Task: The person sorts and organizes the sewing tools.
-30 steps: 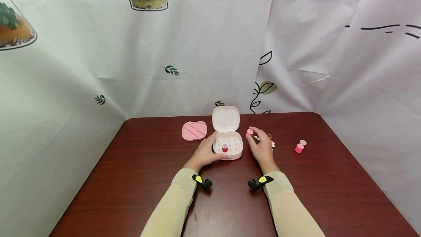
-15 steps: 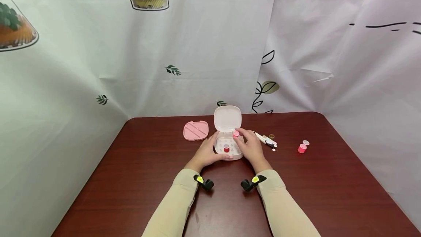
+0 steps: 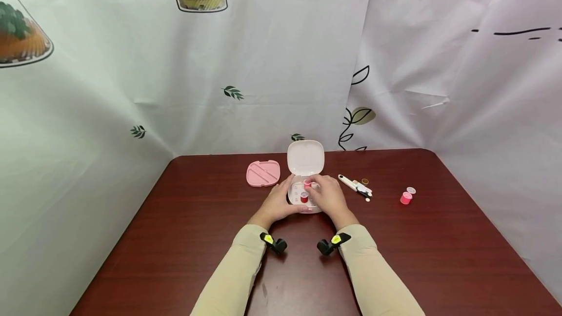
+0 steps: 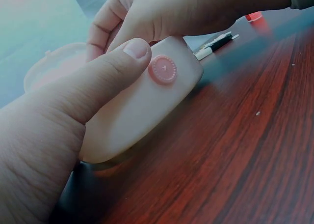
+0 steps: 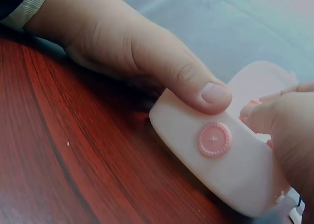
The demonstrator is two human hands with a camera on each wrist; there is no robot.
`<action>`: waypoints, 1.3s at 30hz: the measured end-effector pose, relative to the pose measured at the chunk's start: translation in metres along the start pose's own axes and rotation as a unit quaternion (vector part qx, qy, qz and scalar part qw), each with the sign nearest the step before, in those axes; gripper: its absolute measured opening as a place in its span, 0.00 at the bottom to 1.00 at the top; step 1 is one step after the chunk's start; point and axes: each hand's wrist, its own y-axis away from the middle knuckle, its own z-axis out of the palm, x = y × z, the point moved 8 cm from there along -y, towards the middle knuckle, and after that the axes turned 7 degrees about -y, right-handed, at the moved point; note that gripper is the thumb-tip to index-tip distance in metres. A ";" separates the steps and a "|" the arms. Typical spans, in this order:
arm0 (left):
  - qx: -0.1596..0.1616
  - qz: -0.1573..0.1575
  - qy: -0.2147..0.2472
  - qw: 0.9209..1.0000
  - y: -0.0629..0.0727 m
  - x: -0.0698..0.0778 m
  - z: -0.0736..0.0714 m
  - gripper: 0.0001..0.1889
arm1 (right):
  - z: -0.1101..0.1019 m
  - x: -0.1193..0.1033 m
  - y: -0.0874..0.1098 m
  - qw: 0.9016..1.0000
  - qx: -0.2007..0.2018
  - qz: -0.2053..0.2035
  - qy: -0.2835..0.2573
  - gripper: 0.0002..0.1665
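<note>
A white box (image 4: 130,113) with its rounded lid (image 3: 306,157) raised stands near the far side of the table. My left hand (image 3: 277,201) holds it from the left, thumb laid along the front by a pink button-shaped piece (image 4: 164,70). Inside, small pegs dot the white floor and a red thread spool (image 3: 304,197) stands among them. My right hand (image 3: 329,198) reaches over the right side of the box, pinching a pink thread spool (image 3: 308,185) above the pegs, behind the red one. In the right wrist view the right fingers cover most of that spool.
Left of the box lies a pink divided tray (image 3: 263,173). To its right are slim white and black tools (image 3: 356,187) beside a yellowish ring (image 3: 365,181). Farther right stand another pink spool (image 3: 406,198) and a small white-topped piece (image 3: 411,190). A printed cloth (image 3: 281,62) hangs behind.
My right hand has moved left with the pink spool, from beside the tools to over the box, then lower among the pegs. The left hand keeps its hold on the box.
</note>
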 end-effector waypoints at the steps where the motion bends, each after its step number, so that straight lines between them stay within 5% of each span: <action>1: 0.001 0.002 0.000 1.000 0.000 0.000 0.000 0.60 | 0.000 -0.001 0.000 1.000 0.001 0.000 0.005 0.10; 10: 0.006 0.013 0.002 1.000 -0.001 0.002 0.000 0.60 | -0.003 -0.003 0.000 0.999 0.016 0.002 0.036 0.09; 25: 0.006 0.024 0.002 1.000 -0.002 0.004 -0.001 0.60 | 0.008 -0.004 -0.004 0.997 -0.041 -0.035 0.057 0.09; 39: 0.004 0.018 0.006 1.000 -0.002 0.000 0.001 0.60 | 0.013 -0.001 -0.002 0.997 -0.055 -0.029 0.044 0.19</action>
